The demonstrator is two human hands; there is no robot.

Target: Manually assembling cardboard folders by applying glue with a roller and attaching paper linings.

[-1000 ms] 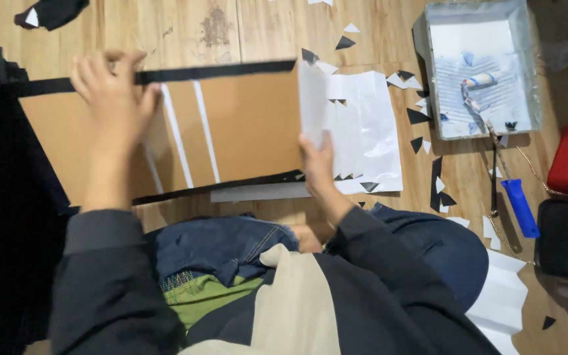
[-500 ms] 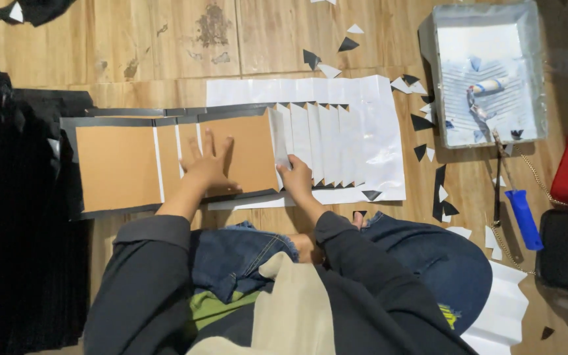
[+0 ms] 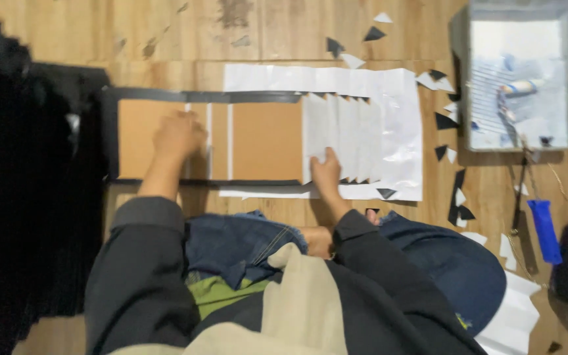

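The left hand (image 3: 177, 137) is lying palm down, fingers loosely spread and gripping nothing, pressing on the brown cardboard cover (image 3: 264, 141), which is lying flat on the wooden floor (image 3: 165, 33) in front of the person's knees. The forearm is reaching straight out from a dark sleeve. The right hand (image 3: 327, 169) is resting flat, fingers together, on the left edge of the pleated white paper (image 3: 353, 138) where it is meeting the cardboard; it is holding nothing either. A larger white sheet (image 3: 399, 112) is lying under both. A paint tray (image 3: 524, 72) is sitting toward the floor's far right corner, with a blue-handled tool (image 3: 544, 230) near its closer edge.
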